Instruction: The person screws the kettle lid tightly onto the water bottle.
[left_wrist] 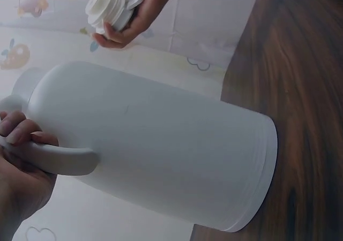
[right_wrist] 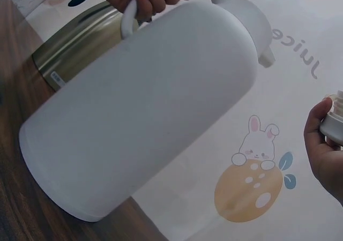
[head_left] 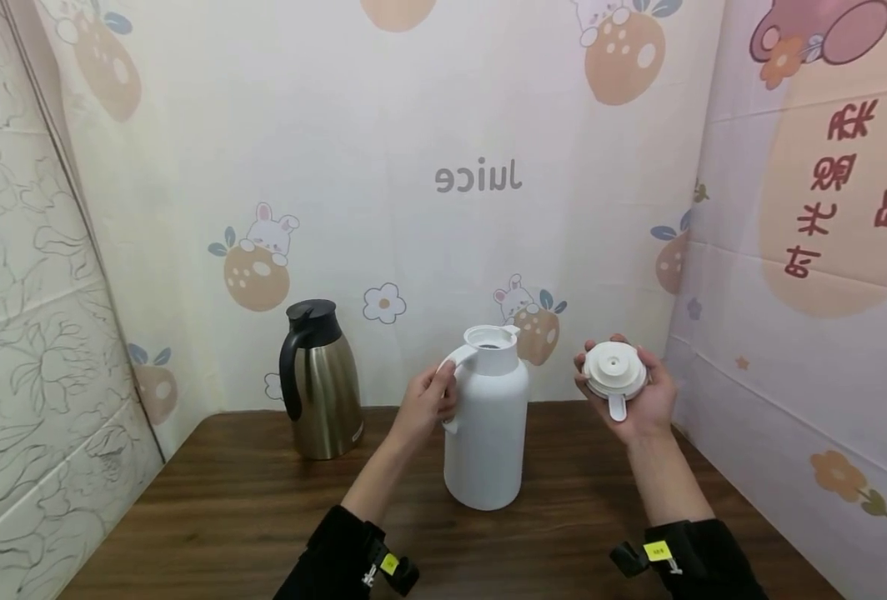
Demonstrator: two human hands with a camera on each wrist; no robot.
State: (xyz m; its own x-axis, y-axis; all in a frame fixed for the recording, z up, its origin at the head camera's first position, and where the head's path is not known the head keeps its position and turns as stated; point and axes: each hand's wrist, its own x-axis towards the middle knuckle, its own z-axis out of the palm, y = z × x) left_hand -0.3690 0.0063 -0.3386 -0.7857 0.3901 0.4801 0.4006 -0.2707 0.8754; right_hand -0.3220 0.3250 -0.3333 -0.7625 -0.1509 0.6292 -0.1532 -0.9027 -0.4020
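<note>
A white thermos jug (head_left: 486, 442) stands upright on the wooden table, its round mouth uncovered at the top. My left hand (head_left: 430, 398) grips the jug's handle, with the fingers wrapped round it in the left wrist view. Off to the right and above the table, my right hand (head_left: 642, 396) holds the white lid (head_left: 614, 368), its underside turned toward the head camera and its small tab pointing down. In the left wrist view the lid (left_wrist: 110, 9) shows stepped rings, with fingers curled about its edge.
A gold-coloured steel thermos jug (head_left: 328, 392) with a black top and handle stands on the table (head_left: 218, 500) to the left. Printed cloth walls (head_left: 383, 108) enclose the table at the back and on both sides.
</note>
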